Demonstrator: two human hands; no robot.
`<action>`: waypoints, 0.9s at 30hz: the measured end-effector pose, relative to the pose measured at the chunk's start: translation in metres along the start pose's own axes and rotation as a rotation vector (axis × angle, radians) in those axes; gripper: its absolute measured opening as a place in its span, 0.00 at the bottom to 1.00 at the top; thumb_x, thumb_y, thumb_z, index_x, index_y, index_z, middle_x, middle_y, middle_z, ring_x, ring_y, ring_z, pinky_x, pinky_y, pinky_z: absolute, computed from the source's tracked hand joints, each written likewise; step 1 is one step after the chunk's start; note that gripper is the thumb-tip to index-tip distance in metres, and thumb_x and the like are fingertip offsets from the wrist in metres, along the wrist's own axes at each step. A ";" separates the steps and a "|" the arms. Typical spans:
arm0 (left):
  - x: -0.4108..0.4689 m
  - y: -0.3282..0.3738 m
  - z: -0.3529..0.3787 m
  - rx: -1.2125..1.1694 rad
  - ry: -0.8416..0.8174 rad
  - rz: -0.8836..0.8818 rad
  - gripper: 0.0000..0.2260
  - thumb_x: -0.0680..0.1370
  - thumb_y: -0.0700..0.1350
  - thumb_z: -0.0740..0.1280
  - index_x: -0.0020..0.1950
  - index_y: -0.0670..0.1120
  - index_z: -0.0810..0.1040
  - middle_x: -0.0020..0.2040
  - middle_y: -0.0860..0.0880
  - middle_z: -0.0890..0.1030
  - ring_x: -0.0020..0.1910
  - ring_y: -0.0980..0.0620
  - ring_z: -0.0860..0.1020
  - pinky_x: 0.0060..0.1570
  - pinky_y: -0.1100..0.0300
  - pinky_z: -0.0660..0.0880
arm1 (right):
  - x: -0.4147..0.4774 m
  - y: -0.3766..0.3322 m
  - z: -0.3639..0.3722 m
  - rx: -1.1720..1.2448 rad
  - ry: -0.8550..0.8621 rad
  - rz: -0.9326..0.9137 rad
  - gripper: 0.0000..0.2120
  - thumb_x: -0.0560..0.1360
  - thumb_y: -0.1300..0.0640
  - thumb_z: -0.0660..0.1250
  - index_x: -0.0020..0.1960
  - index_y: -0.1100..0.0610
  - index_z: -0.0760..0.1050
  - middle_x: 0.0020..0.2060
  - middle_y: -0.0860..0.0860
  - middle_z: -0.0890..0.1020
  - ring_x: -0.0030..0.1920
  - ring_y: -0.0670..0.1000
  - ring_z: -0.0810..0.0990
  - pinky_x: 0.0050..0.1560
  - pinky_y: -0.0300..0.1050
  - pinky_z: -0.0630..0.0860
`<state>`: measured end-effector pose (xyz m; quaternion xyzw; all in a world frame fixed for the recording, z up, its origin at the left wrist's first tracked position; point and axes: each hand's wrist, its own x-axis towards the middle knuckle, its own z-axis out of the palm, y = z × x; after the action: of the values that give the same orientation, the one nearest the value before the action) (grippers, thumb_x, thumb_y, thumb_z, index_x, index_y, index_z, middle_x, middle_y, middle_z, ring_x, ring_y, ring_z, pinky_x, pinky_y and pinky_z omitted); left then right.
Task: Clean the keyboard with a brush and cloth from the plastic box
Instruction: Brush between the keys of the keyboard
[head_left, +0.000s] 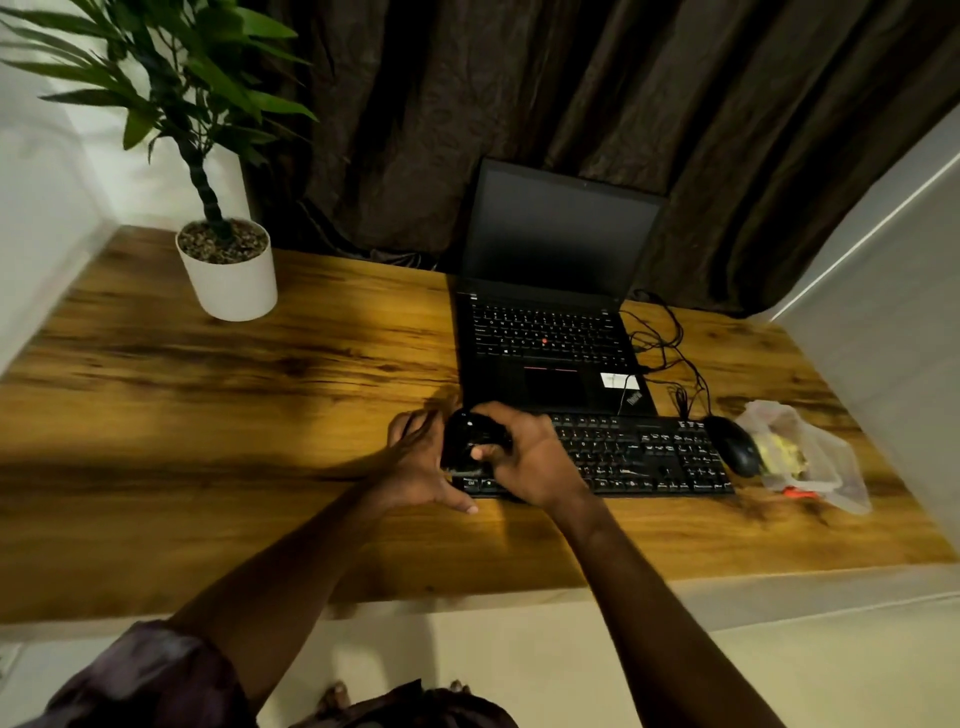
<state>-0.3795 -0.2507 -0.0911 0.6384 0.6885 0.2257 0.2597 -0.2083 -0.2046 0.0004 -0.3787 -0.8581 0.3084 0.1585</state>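
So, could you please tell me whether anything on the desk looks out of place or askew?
Nothing looks spilled or damaged. The black external keyboard lies slightly askew before the black laptop, and thin black cables lie tangled beside it.

black keyboard, streaked amber-brown desk

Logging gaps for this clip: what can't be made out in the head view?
- Dark object in the right hand: blurred and finger-covered; brush not confirmed.
- Keyboard left end: hidden by both hands; the left hand rests there.
- Plastic box contents: translucent, only yellow and red blurs.
- Key legends: too small.
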 end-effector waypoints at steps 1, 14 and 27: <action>0.000 0.000 0.000 0.013 0.002 0.003 0.66 0.49 0.72 0.73 0.79 0.53 0.45 0.70 0.51 0.64 0.73 0.50 0.56 0.73 0.55 0.52 | 0.000 -0.002 0.003 0.009 0.004 -0.003 0.21 0.73 0.66 0.72 0.62 0.50 0.78 0.52 0.48 0.85 0.52 0.45 0.83 0.56 0.35 0.79; -0.001 -0.002 0.002 -0.053 -0.023 -0.070 0.70 0.46 0.72 0.74 0.78 0.61 0.36 0.77 0.52 0.58 0.76 0.46 0.52 0.75 0.52 0.52 | -0.019 0.009 -0.020 -0.065 0.085 0.056 0.22 0.74 0.65 0.73 0.65 0.53 0.77 0.51 0.49 0.84 0.46 0.40 0.80 0.52 0.31 0.78; -0.004 0.004 -0.003 -0.049 -0.015 -0.086 0.68 0.50 0.67 0.79 0.79 0.60 0.39 0.78 0.51 0.56 0.76 0.46 0.51 0.74 0.56 0.48 | -0.020 0.033 -0.028 -0.052 0.129 0.132 0.22 0.73 0.63 0.75 0.66 0.52 0.78 0.52 0.53 0.85 0.51 0.49 0.84 0.57 0.47 0.81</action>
<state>-0.3777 -0.2541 -0.0859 0.6033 0.7077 0.2261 0.2900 -0.1628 -0.1909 -0.0003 -0.4577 -0.8268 0.2708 0.1831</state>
